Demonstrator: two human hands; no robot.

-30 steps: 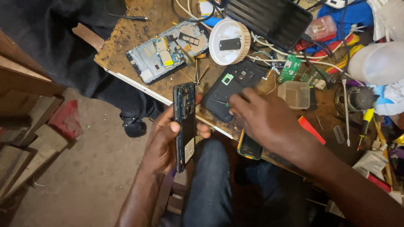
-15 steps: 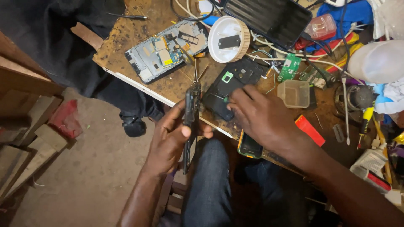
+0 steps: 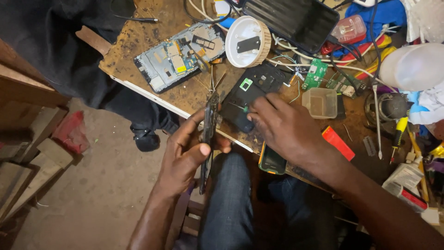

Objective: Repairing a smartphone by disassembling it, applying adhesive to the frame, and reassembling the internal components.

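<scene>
The left hand (image 3: 187, 157) grips a dark phone (image 3: 208, 139) edge-on, thumb pressed on its side, just off the near edge of the wooden surface (image 3: 138, 41). The right hand (image 3: 282, 127) rests on a black back cover (image 3: 252, 95) beside that phone, fingertips pinching a small green-tipped tool (image 3: 244, 109). Beyond the cover lie an opened phone frame (image 3: 178, 55) and a white round lid (image 3: 249, 41).

Right hand (image 3: 284, 132) hides lower corner of black back cover (image 3: 252, 92); fingertip contact unclear.
</scene>
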